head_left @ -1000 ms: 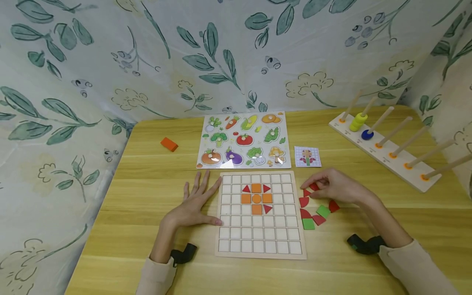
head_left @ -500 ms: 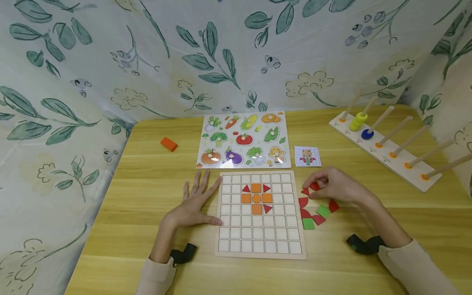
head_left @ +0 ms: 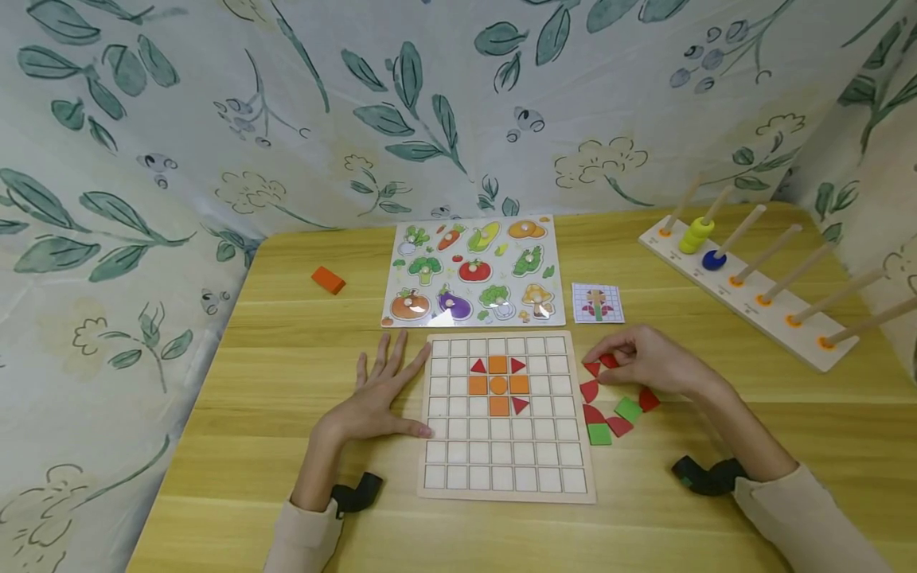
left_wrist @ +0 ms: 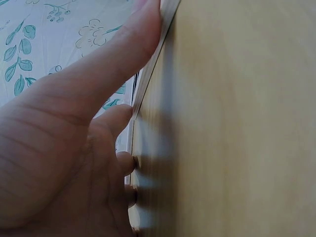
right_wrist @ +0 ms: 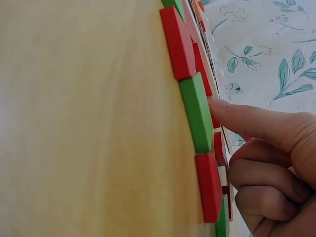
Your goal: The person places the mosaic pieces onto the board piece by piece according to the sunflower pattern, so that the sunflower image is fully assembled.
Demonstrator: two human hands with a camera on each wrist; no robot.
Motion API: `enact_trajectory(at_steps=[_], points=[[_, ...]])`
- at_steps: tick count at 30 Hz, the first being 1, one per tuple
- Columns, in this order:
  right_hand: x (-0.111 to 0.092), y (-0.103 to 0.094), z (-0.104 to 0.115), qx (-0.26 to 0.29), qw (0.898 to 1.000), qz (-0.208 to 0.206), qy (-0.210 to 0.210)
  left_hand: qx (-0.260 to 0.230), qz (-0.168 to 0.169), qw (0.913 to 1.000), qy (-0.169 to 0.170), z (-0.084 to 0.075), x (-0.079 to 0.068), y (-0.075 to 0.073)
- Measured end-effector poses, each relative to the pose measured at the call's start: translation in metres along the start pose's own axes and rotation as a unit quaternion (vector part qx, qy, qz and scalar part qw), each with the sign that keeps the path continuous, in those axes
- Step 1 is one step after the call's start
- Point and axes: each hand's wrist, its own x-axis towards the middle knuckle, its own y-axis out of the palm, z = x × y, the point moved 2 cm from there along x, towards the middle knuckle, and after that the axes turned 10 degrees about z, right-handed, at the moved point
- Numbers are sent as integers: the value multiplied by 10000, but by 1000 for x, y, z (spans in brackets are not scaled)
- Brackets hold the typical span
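Observation:
A wooden grid board (head_left: 435, 477) bears orange squares (head_left: 478, 386), an orange circle (head_left: 497, 386) in their middle, and red triangles (head_left: 478, 367). My left hand (head_left: 368, 406) lies flat to its left, fingers spread, with thumb and index fingertips at the board's edge; the left wrist view shows the thumb (left_wrist: 123, 54) along that edge. To the right of the board, my right hand (head_left: 648, 362) pinches a loose red triangle (head_left: 591, 369) between thumb and index finger, low over the table. Around it lie red quarter-circles (head_left: 590, 391) and green squares (head_left: 599, 434).
Behind the board lies a vegetable peg puzzle (head_left: 474, 271), with a small pattern card (head_left: 598, 304) to its right. An orange block (head_left: 329, 280) sits at the far left. At the back right stands a peg rack (head_left: 759, 298) with yellow and blue beads.
The pinched red triangle has turned from pointing up to pointing down and shifted slightly towards the back. My left hand has stayed in place at the board.

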Motion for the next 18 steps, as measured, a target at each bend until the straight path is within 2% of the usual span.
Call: enact_trajectory(at_steps=[18], points=[[0,1,0,49,10000,10,-27,76,38,9999,-75,-1,0,0]])
